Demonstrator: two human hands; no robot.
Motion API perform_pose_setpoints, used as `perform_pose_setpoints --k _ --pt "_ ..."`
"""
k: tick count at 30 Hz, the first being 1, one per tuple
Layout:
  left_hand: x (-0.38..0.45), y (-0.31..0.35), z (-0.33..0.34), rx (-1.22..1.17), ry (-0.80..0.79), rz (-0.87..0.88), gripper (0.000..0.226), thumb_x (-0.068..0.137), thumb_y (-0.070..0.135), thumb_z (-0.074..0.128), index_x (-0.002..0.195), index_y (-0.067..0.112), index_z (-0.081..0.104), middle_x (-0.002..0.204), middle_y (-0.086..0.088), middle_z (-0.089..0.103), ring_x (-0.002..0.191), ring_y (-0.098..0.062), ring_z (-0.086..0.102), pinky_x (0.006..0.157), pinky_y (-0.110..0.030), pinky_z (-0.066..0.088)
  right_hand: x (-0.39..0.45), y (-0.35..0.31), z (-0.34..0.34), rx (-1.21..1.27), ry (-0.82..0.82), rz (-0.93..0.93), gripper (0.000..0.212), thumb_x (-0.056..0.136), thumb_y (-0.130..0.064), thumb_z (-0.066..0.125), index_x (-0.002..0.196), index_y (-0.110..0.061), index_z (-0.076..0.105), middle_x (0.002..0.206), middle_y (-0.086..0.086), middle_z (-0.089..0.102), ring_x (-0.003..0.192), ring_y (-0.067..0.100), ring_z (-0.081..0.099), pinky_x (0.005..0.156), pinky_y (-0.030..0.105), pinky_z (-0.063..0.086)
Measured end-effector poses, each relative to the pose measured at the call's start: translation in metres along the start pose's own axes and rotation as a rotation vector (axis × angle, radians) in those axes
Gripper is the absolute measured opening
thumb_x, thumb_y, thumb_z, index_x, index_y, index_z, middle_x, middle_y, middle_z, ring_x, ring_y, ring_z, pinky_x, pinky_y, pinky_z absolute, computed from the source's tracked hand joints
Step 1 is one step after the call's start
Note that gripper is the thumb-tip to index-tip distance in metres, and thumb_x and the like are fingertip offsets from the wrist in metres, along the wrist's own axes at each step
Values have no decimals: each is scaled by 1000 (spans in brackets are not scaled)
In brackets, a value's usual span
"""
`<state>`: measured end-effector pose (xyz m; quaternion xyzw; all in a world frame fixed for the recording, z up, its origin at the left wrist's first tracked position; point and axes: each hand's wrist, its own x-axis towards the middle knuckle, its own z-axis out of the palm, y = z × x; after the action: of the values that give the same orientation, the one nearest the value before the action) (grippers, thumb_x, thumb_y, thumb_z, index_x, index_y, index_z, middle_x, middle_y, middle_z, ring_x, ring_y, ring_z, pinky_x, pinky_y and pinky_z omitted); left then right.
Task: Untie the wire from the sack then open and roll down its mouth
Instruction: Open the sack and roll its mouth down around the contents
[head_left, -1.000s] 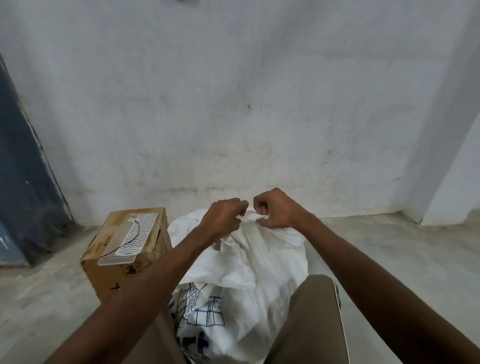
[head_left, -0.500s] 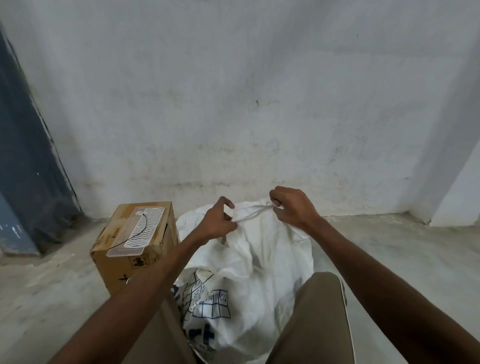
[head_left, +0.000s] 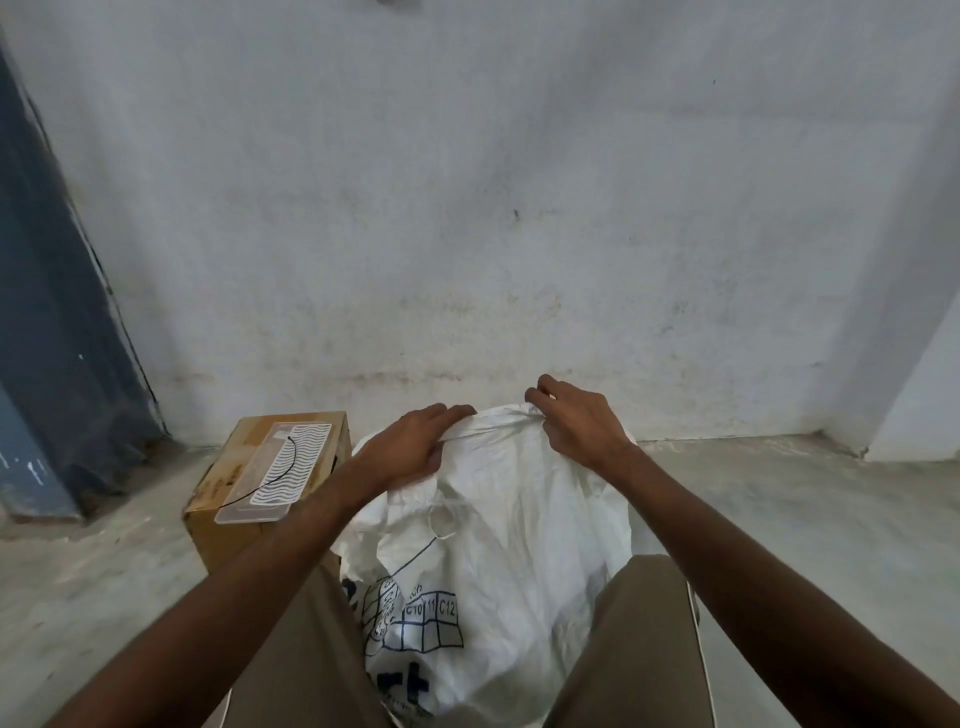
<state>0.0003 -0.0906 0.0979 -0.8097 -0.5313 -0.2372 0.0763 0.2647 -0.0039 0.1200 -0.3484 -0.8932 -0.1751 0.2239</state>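
Observation:
A white woven sack (head_left: 498, 530) with blue print stands on the floor between my knees. Its top edge is stretched flat between my two hands. My left hand (head_left: 410, 447) grips the left end of the sack's mouth, fingers laid over the fabric. My right hand (head_left: 576, 421) pinches the right end of the mouth. A thin black wire (head_left: 280, 480) lies curved on a clear plastic lid on the cardboard box to the left. A loose white loop of string (head_left: 441, 519) hangs on the sack's front.
A brown cardboard box (head_left: 234, 499) stands on the floor left of the sack, touching it. A stained white wall (head_left: 467, 234) rises close behind. A dark blue panel (head_left: 47, 338) leans at the far left. Bare concrete floor (head_left: 779, 509) lies to the right.
My hands have moved apart, from bunched together at the sack's top to its left and right ends. The gathered mouth has spread out into a flat edge.

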Motion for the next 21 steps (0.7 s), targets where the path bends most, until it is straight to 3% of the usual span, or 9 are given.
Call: perform_pose_setpoints --k 4,6,10,13,16,19,21 --pt "1 6 -18 -353 -114 -126 38 96 29 51 129 19 64 118 -1 72 104 -17 67 93 -35 50 3 0 -5 -35 18 -45 39 75 5 63 109 -13 68 100 3 66 76 27 63 55 36 47" --pt "5 9 -25 -591 -152 -210 34 101 31 46 116 17 73 114 0 75 106 -18 69 95 -34 51 6 3 -7 -31 12 -29 40 77 4 62 111 -15 68 103 1 67 83 27 64 63 36 45" --pt "3 0 -36 -865 -247 -353 20 88 31 78 105 22 80 104 -1 79 97 -20 75 83 -29 59 1 15 -7 25 6 24 36 84 -2 59 116 -16 68 107 -2 66 95 25 62 68 38 48" --pt "3 -2 -39 -675 -154 -315 26 69 36 93 90 25 82 87 3 79 80 -18 75 67 -26 59 -3 15 -6 84 32 52 32 83 -3 60 111 -17 68 103 -3 64 95 23 62 63 37 52" --pt "9 -1 -36 -384 0 -224 19 65 13 90 81 17 79 73 3 73 67 -20 69 65 -36 58 -2 6 -10 220 -8 69 42 70 -7 65 109 -23 66 99 -9 61 94 19 60 73 36 52" --pt "7 13 -26 -125 41 -53 16 69 -1 79 84 5 75 79 -7 66 67 -24 63 61 -34 51 -1 -8 -17 561 -262 24 71 56 -9 69 122 -34 60 111 -13 60 99 13 60 82 29 51" --pt "4 23 -16 10 103 107 17 68 -8 78 82 0 73 77 -12 62 60 -29 61 53 -33 49 1 -19 -16 724 -422 34 72 61 -15 76 126 -40 57 118 -12 60 105 14 60 87 29 52"
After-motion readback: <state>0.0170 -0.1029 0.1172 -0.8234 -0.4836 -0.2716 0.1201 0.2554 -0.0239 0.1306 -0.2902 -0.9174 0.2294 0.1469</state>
